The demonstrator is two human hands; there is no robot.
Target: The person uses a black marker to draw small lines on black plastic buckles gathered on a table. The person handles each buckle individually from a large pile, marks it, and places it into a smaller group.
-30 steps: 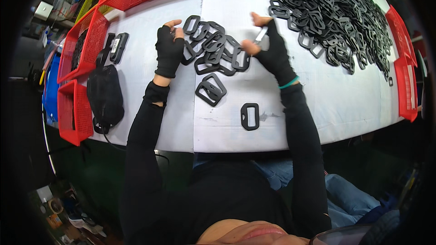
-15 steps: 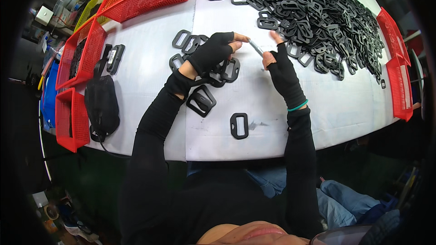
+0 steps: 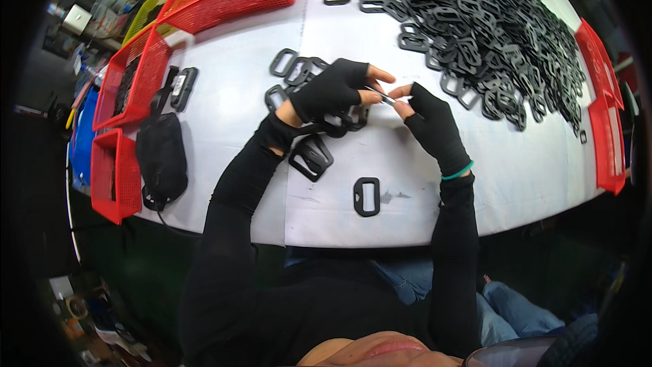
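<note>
Above the middle of the table, a slim silvery tool slants between my hands; its exact kind I cannot make out. My left hand, in a black fingerless glove, pinches its upper left end with thumb and fingers. My right hand, gloved likewise with a teal band at the wrist, has its thumb and fingertips closed at the other end. Several black plastic buckles, such as the outer one, lie around and partly under my left hand. A single black buckle lies flat near the table's front edge.
A large heap of black buckles covers the back right. Red plastic baskets line the left side, and red trays the right edge. Left of my arm lies a black pouch-like object with a cord, beside a dark, labelled piece.
My hands have come closer together and slightly lower, with the silvery tool between them. My right fingers, spread before, have closed in at the tool. The whole view has shifted slightly.
</note>
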